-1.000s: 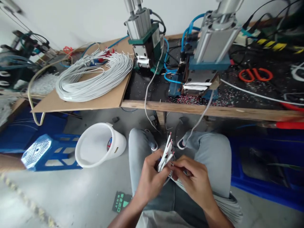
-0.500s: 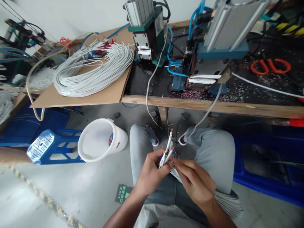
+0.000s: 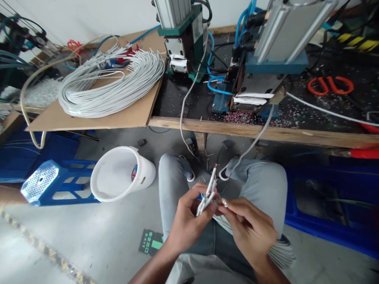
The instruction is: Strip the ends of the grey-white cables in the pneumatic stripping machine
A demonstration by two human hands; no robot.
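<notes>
I sit with my knees under a wooden bench [image 3: 266,134]. My left hand [image 3: 189,221] is closed round a small bunch of white wire ends [image 3: 209,189] that stick up above my lap. My right hand [image 3: 248,228] pinches a single white wire end [image 3: 224,202] right beside that bunch. More white wires [image 3: 281,252] trail from my hands across my right thigh.
A big coil of white wire [image 3: 109,86] lies on cardboard on the bench at left. Two pneumatic press machines [image 3: 183,43] [image 3: 266,67] stand at the bench's middle. Orange scissors [image 3: 330,85] lie at right. A white bucket [image 3: 118,175] and a blue stool [image 3: 50,187] stand on the floor.
My head has tipped down and shifted slightly. My right hand's fingers have drawn one wire end a little to the right of the bunch; my left hand keeps its grip.
</notes>
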